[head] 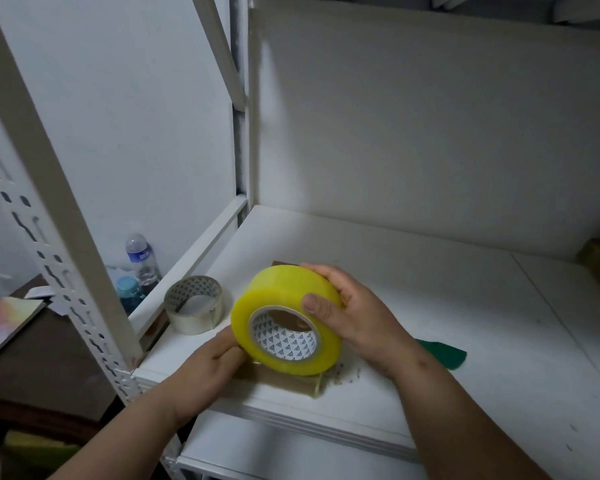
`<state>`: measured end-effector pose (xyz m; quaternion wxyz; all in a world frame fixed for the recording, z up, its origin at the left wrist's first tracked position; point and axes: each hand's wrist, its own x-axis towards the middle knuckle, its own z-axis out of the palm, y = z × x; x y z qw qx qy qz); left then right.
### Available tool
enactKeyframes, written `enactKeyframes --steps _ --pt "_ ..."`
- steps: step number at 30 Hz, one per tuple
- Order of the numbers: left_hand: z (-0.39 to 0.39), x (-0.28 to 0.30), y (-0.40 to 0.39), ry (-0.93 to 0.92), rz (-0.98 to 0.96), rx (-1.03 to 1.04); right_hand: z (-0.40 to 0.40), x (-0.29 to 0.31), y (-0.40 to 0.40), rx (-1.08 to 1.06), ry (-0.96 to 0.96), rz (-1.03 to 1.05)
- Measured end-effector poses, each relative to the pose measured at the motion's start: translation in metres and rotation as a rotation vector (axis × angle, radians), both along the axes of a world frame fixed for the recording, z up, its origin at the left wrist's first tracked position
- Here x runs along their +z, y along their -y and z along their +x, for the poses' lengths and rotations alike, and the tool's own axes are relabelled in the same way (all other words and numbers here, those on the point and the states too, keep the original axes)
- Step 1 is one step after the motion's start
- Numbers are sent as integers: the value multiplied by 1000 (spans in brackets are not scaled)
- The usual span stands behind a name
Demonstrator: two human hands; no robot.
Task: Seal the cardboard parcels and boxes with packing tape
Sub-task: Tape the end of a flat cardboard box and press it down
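A thick yellow tape roll [286,320] was held over a flat cardboard parcel [284,381] at the centre of the frame.

The glossy, translucent roll, wound on a printed cardboard core, was gripped by the right hand [357,317], with the thumb laid on its face and the fingers curled over its rim. The left hand [208,362] was pressed against the roll's lower left edge and the brown parcel beneath; its fingertips were hidden, so its grip could not be told. The parcel lay on a smooth white shelf [430,306]. A thinner, clear tape roll [193,304] stood just left. A dark green scrap [442,353] lay at the right. Plastic bottles [141,263] were seen at the left, behind a perforated white upright [49,220].
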<state>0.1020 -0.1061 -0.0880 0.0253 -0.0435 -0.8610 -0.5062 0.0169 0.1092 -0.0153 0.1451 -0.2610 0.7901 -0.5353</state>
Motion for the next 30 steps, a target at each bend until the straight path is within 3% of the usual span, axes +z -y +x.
enactKeyframes --steps 7,14,23,30 --pt "-10 -10 17 -44 -515 -134 -7 -2 -6 95 109 -128" --pt "-12 -15 15 25 -619 -97 -17 8 -33 1 -15 -88" --pt "-12 -15 8 51 -602 -34 -25 6 -94 -99 -25 400" --pt "-12 -4 -15 92 -946 44 -27 11 -88 -109 -49 520"
